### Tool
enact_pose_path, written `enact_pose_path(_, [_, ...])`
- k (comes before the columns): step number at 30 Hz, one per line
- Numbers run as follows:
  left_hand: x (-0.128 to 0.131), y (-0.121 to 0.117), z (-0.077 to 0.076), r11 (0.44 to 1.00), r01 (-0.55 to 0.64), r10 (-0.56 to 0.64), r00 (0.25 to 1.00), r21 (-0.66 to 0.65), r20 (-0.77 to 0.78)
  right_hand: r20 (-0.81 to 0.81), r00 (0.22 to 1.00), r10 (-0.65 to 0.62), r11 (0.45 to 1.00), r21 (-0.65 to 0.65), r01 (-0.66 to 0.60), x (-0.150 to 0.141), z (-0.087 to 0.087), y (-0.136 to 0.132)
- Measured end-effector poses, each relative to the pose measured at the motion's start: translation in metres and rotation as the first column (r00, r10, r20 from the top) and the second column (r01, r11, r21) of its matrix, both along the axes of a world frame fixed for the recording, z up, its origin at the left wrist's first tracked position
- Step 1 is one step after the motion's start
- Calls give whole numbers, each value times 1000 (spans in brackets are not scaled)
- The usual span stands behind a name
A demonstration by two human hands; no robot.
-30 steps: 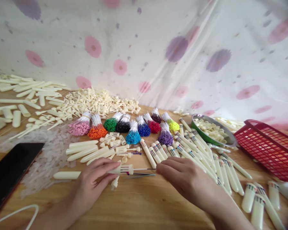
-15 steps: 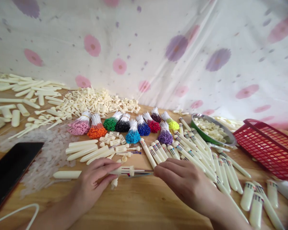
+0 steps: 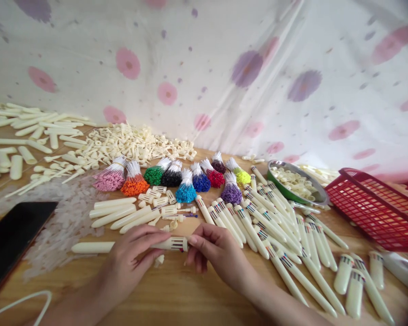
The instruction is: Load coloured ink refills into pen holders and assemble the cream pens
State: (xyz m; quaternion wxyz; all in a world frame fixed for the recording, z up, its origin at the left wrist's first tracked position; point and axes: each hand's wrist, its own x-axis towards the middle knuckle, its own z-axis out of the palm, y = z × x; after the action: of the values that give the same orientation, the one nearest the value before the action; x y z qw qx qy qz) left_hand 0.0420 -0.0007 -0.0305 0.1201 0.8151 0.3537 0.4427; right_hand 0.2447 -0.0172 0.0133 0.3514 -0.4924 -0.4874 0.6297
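Observation:
My left hand point(image 3: 136, 253) is closed around a cream multicolour pen point(image 3: 173, 244), held roughly level above the table. Its slotted end, with coloured sliders showing in the slots, points right. My right hand point(image 3: 212, 251) is closed at that end, thumb and finger pinched against it; whatever sits between those fingertips is hidden. A cream barrel point(image 3: 93, 247) sticks out to the left of my left hand, which hides whether it joins the pen. Just beyond lie loose slotted caps point(image 3: 159, 201), plain barrels point(image 3: 122, 215) and a thin piece with a purple tip point(image 3: 190, 216).
Bundles of coloured refill pieces point(image 3: 186, 190) stand in the middle. Slotted pens point(image 3: 275, 226) cover the right, with a green bowl point(image 3: 289, 197) and a red basket point(image 3: 377, 213) behind. At left are a phone point(image 3: 20, 240), clear plastic bits point(image 3: 64, 226) and heaped cream parts point(image 3: 132, 142).
My right hand has moved left, right up to the pen's slotted end. The thin refills that stuck out between my hands no longer show. My left hand keeps its hold.

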Motion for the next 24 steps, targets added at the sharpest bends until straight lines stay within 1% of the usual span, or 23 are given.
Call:
enact_pose_path(3, [0,1,2,1000,-12,12,999,-6,29,4,1000,15,1000,13,-15,2,4,-3])
enact_pose_path(7, [1,1,4,1000,-14,14,999,-1,41,58,996,67,997,35,-69,8,7,-6])
enact_pose_path(9, [1,1,4,1000,-14,14,999,-6,47,92,993,79,994,68,-85,13,8,-5])
enact_pose_path(11, [1,1,5,1000,-15,15,999,-21,42,182,982,58,986,145,-85,19,10,-3])
enact_pose_path(12, [1,1,5,999,-14,15,999,-29,36,274,961,37,975,201,-95,22,10,-3])
enact_pose_path(13, [0,1,5,999,-14,15,999,-37,31,394,919,14,956,263,-127,25,11,-2])
enact_pose_path(14, [0,1,6,999,-13,15,999,-45,30,529,848,-6,927,320,-194,28,11,-1])
enact_pose_path(15, [-1,1,6,999,-14,16,999,-51,35,661,750,-21,888,357,-290,30,10,1])
enact_pose_path(16, [-1,1,7,998,-17,20,999,-55,46,773,633,-30,840,363,-404,31,7,2])
enact_pose_path(17, [-2,1,7,998,-22,25,998,-55,60,856,516,-37,788,342,-511,31,3,4])
enact_pose_path(18, [-2,1,8,998,-29,33,997,-55,74,908,416,-46,740,311,-596,30,-2,6])
enact_pose_path(19, [-2,2,8,998,-37,41,995,-51,86,938,340,-61,701,283,-654,29,-8,8])
enact_pose_path(20, [-3,2,8,998,-45,49,994,-46,95,954,287,-82,674,265,-689,27,-14,11])
enact_pose_path(21, [-3,2,8,998,-51,55,993,-39,102,961,257,-104,654,261,-710,26,-20,13])
enact_pose_path(22, [-4,2,8,998,-56,59,993,-35,105,962,244,-124,636,265,-725,25,-26,15])
enact_pose_path(23, [-4,2,8,998,-62,65,992,-31,108,960,245,-136,621,275,-734,24,-29,17])
enact_pose_path(24, [-4,3,8,997,-70,72,991,-25,110,956,260,-139,617,289,-732,24,-31,18])
